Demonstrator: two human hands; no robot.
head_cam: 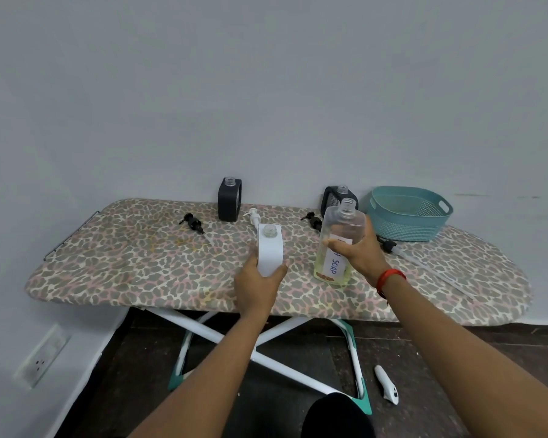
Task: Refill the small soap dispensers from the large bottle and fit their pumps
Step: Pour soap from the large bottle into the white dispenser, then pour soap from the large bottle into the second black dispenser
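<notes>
My left hand [257, 284] grips a white soap dispenser [270, 248] by its lower part; its neck is open with no pump on it. My right hand [359, 251] holds the large clear bottle [337, 241], uncapped, upright, with yellowish soap in its lower part and a handwritten "SOAP" label. Two black dispensers stand open-necked by the wall: one at the middle [229, 199], one [338, 197] behind the large bottle. A white pump [254, 216] lies behind the white dispenser. Black pumps lie at the left [193, 223] and centre-right [312, 219].
Everything rests on an ironing board [140, 263] with a leopard-print cover, set against a grey wall. A teal basket [408, 213] sits at the back right. A long pump with a clear tube [418, 260] lies right of my right hand. A white handheld device [387, 388] lies on the floor.
</notes>
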